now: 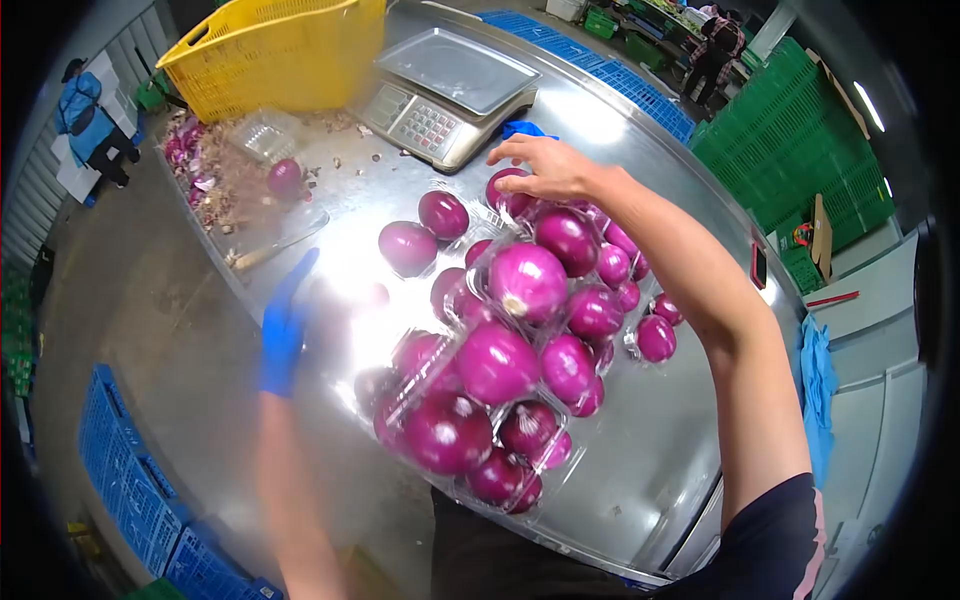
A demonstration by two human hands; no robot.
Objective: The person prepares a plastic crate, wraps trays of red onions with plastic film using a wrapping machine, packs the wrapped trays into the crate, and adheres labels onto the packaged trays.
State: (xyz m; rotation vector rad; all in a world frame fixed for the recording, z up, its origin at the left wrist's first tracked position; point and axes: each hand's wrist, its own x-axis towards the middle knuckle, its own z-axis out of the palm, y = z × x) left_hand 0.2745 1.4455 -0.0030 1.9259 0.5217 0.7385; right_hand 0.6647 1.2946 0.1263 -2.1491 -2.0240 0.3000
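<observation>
- Steel counter (640, 430), brushed and glaring under the lights; a scale (455, 85) and a yellow crate (260, 80) stand along its far side.
- Right hand (550, 170), bare: fingers half curled over a purple onion (508, 201) at the far edge of the pile; onion directly beneath the fingertips. Cannot tell whether it is gripped.
- Left hand (283, 335), blue-gloved: fingers extended, blurred, at the counter's left edge; nothing visible in it. Well apart from that onion; right hand much nearer.
- Onion round, no marked long axis. Onion-filled clear tray (420, 385) nearer the body, its left rim running diagonally.
- Textures: glossy, tight onion skins; thin, reflective plastic; dry, papery peel heap (215, 175) at far left.
</observation>
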